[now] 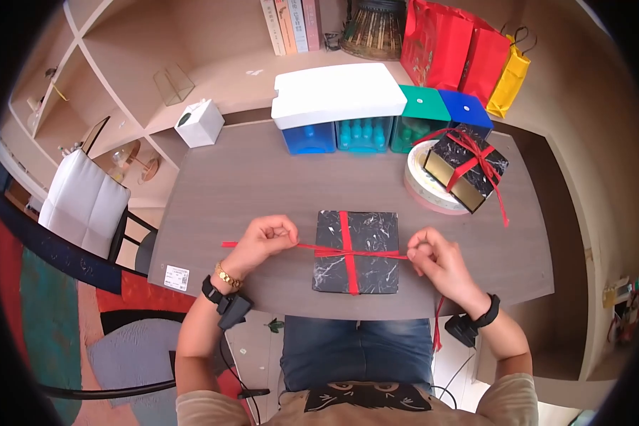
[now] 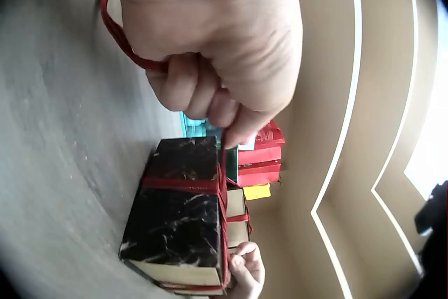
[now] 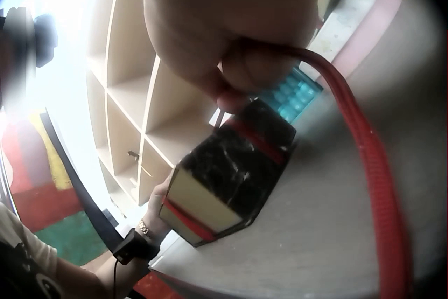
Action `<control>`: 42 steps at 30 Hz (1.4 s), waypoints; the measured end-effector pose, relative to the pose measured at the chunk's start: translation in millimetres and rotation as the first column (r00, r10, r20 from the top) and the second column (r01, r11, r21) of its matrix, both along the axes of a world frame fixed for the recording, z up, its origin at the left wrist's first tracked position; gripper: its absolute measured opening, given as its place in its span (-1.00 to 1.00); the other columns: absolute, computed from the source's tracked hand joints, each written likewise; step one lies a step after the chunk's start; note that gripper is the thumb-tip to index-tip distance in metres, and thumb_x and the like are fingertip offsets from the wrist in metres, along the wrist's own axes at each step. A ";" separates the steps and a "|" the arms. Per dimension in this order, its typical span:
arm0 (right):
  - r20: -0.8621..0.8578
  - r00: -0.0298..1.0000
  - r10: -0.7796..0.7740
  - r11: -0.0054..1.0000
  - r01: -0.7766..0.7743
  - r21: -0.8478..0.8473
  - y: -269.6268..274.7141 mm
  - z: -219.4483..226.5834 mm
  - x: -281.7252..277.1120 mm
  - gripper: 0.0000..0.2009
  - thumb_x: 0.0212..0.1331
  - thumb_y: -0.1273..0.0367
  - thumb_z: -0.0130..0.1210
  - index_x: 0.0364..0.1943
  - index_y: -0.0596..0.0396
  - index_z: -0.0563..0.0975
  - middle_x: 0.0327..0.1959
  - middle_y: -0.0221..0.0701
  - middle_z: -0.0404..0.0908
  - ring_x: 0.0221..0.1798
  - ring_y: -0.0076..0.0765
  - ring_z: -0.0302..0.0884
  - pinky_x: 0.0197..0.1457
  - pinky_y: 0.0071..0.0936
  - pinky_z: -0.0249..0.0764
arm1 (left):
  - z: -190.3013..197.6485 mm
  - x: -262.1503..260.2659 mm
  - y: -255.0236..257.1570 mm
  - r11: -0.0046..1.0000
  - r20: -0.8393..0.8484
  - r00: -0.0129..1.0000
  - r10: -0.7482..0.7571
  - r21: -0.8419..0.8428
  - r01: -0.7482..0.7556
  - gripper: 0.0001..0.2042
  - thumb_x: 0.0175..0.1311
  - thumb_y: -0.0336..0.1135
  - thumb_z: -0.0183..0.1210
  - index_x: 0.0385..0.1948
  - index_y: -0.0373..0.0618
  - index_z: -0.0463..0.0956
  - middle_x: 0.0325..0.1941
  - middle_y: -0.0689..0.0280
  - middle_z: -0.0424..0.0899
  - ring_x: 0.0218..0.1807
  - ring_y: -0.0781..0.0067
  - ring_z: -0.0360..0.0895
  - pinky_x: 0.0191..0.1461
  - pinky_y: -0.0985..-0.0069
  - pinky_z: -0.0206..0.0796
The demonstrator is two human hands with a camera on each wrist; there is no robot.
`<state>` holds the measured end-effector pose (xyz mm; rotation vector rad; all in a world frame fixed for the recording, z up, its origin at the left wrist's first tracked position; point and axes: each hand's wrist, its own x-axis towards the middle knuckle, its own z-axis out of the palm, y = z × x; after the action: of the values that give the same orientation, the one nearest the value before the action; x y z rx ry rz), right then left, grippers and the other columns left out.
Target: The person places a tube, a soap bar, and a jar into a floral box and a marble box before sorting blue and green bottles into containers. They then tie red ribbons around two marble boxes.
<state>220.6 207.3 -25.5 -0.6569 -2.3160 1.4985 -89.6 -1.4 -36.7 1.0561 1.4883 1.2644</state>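
Note:
A black marbled gift box [image 1: 373,273] with cream sides lies on the table before me. Red ribbon [image 1: 346,231] crosses its top both ways, meeting near the middle. To the box's left, my left hand [image 1: 264,238] pinches one ribbon end, drawn out straight; its tail sticks out past the wrist. My right hand [image 1: 441,264] pinches the other end at the box's right edge, and the tail hangs over the table's front edge. In the left wrist view the ribbon tail [image 2: 120,36] comes out of curled fingers. The right wrist view shows the other tail [image 3: 371,166] looping down close up.
At the back right, a second black box [image 1: 447,157] with a red bow leans on a round box [image 1: 420,186]. Blue and green bins [image 1: 422,103] under a white lid [image 1: 341,96] line the back. A white cube box [image 1: 200,124] stands at the back left.

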 end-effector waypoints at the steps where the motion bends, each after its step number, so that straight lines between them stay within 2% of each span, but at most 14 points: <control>1: 0.047 0.999 -0.003 1.000 0.003 -0.014 2.2 7.6 -1.4 -0.91 0.45 0.39 0.05 -0.12 0.10 0.50 -0.68 -0.49 0.51 -0.59 -0.61 0.45 -0.44 -0.52 0.34 | 4.9 -3.0 0.4 0.999 -0.053 0.998 -0.037 0.003 0.037 -0.90 0.33 -0.46 0.20 -0.41 -0.06 0.63 -0.59 0.65 0.39 -0.54 0.82 0.23 -0.48 0.66 0.00; 4: 0.193 0.957 0.218 0.975 -0.221 -0.004 27.8 11.0 -1.1 -0.89 0.43 0.42 0.02 -0.17 0.12 0.57 -0.61 -0.50 0.57 -0.56 -0.62 0.48 -0.41 -0.50 0.38 | 25.9 -13.9 9.9 0.949 -0.464 0.860 -0.212 0.113 0.295 -0.90 0.17 -0.48 0.21 -0.48 -0.13 0.70 -0.61 0.46 0.46 -0.59 0.58 0.37 -0.50 0.52 0.12; 7: 0.145 0.856 0.497 0.856 -0.455 -0.245 40.7 11.4 -4.3 -0.80 0.43 0.47 0.01 -0.05 0.11 0.66 -0.59 -0.50 0.58 -0.52 -0.67 0.45 -0.35 -0.56 0.38 | 53.1 18.0 18.1 0.983 -0.912 0.410 0.032 0.103 0.153 -0.92 0.16 -0.42 0.25 -0.47 -0.16 0.71 -0.58 0.33 0.50 -0.59 0.31 0.43 -0.50 0.39 0.24; 9: 0.006 0.771 0.636 0.691 -0.566 -0.450 37.9 20.0 -11.7 -0.73 0.43 0.47 0.02 0.09 0.07 0.67 -0.59 -0.52 0.57 -0.50 -0.69 0.42 -0.32 -0.59 0.38 | 45.6 38.5 29.9 0.962 -0.941 0.256 0.222 0.254 0.099 -0.83 0.16 -0.30 0.36 -0.54 -0.16 0.67 -0.57 0.30 0.52 -0.57 0.21 0.48 -0.50 0.34 0.29; 11: -0.053 0.829 0.557 0.725 -0.516 -0.455 25.8 24.5 -21.2 -0.70 0.43 0.47 0.04 0.17 0.02 0.65 -0.57 -0.56 0.57 -0.51 -0.70 0.37 -0.34 -0.59 0.37 | 27.4 49.2 42.2 0.907 -0.895 0.226 0.385 0.412 0.090 -0.77 0.12 -0.23 0.41 -0.58 -0.16 0.64 -0.59 0.29 0.51 -0.57 0.21 0.51 -0.51 0.34 0.29; 15: -0.039 0.951 0.307 0.936 -0.309 -0.172 0.1 20.5 -38.6 -0.66 0.42 0.42 0.12 0.24 -0.01 0.61 -0.55 -0.53 0.57 -0.53 -0.71 0.32 -0.39 -0.57 0.35 | 4.9 62.0 50.9 0.927 -0.745 0.590 0.311 0.376 -0.013 -0.70 0.03 -0.19 0.50 -0.63 -0.15 0.58 -0.65 0.32 0.43 -0.62 0.33 0.40 -0.53 0.37 0.22; 16: -0.034 0.971 0.238 0.971 -0.237 0.031 -5.1 16.2 -42.0 -0.69 0.37 0.40 0.17 0.17 0.02 0.65 -0.49 -0.40 0.67 -0.57 -0.55 0.49 -0.42 -0.47 0.45 | -0.7 63.8 51.8 0.915 -0.692 0.651 0.313 0.403 -0.011 -0.63 -0.04 -0.15 0.55 -0.65 -0.16 0.52 -0.67 0.34 0.39 -0.62 0.40 0.33 -0.53 0.38 0.17; 19: -0.286 0.923 0.257 0.812 -0.046 0.581 -16.4 -11.2 -61.1 -0.73 0.31 0.39 0.21 0.08 0.04 0.67 -0.39 -0.26 0.72 -0.49 -0.24 0.67 -0.38 -0.35 0.57 | 7.5 69.6 51.2 0.939 -0.751 0.620 0.227 0.337 0.065 -0.57 -0.10 -0.12 0.58 -0.68 -0.15 0.45 -0.67 0.35 0.39 -0.62 0.40 0.34 -0.54 0.40 0.16; 20: -0.279 0.920 0.276 0.844 -0.093 0.529 -21.7 -6.1 -62.7 -0.76 0.28 0.39 0.22 0.01 0.01 0.69 -0.33 -0.26 0.75 -0.38 -0.02 0.69 -0.33 -0.24 0.62 | 4.3 70.1 52.9 0.935 -0.736 0.630 0.247 0.352 0.044 -0.54 -0.14 -0.09 0.59 -0.68 -0.13 0.42 -0.67 0.36 0.40 -0.63 0.40 0.34 -0.54 0.42 0.16; 26: -0.128 0.910 0.395 0.785 -0.262 0.561 -16.0 0.9 -66.6 -0.81 0.30 0.38 0.20 -0.04 0.01 0.60 -0.43 -0.28 0.71 -0.40 0.00 0.68 -0.39 -0.20 0.57 | 6.0 74.2 49.4 0.952 -0.715 0.660 0.232 0.305 -0.005 -0.68 0.00 -0.18 0.52 -0.59 -0.12 0.53 -0.60 0.38 0.52 -0.57 0.42 0.48 -0.51 0.43 0.26; 32: -0.047 0.957 0.288 0.763 -0.199 0.614 -24.0 7.1 -61.2 -0.85 0.31 0.35 0.21 -0.13 0.06 0.57 -0.52 -0.21 0.65 -0.45 0.04 0.65 -0.42 -0.15 0.54 | 3.7 75.0 50.7 0.962 -0.376 0.919 0.121 0.274 -0.014 -0.85 0.08 -0.46 0.41 -0.51 -0.16 0.57 -0.55 0.51 0.45 -0.53 0.74 0.19 -0.46 0.61 0.04; 35: -0.200 0.938 0.284 0.762 -0.095 0.640 -17.6 5.0 -59.9 -0.87 0.31 0.34 0.21 -0.20 0.08 0.60 -0.54 -0.21 0.63 -0.46 0.03 0.64 -0.40 -0.16 0.53 | 3.2 62.9 43.9 0.978 -0.423 0.899 0.110 0.209 -0.021 -0.85 0.09 -0.44 0.41 -0.49 -0.16 0.58 -0.43 0.48 0.52 -0.49 0.71 0.27 -0.40 0.61 0.19; 38: -0.105 0.975 0.196 0.889 -0.132 0.438 -7.7 16.8 -44.6 -0.88 0.29 0.34 0.22 -0.30 0.09 0.63 -0.51 -0.23 0.65 -0.43 0.00 0.65 -0.35 -0.18 0.54 | 4.1 46.6 33.2 0.964 -0.495 0.853 0.165 0.265 -0.032 -0.85 0.08 -0.47 0.41 -0.50 -0.15 0.57 -0.25 0.46 0.53 -0.50 0.71 0.21 -0.41 0.61 0.18; 42: -0.077 0.978 0.192 0.776 -0.104 0.623 -6.3 14.2 -27.9 -0.91 0.22 0.35 0.26 -0.35 0.05 0.65 -0.45 -0.35 0.63 -0.34 -0.15 0.63 -0.32 -0.21 0.52 | 2.7 46.6 22.5 0.968 -0.452 0.879 0.150 0.249 -0.038 -0.85 0.06 -0.56 0.38 -0.53 -0.15 0.55 -0.07 0.43 0.51 -0.39 0.75 0.28 -0.36 0.66 0.18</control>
<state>192.7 201.1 -11.3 -0.1828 -2.5738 0.7028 -43.0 21.1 -34.0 1.5458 1.7976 1.3364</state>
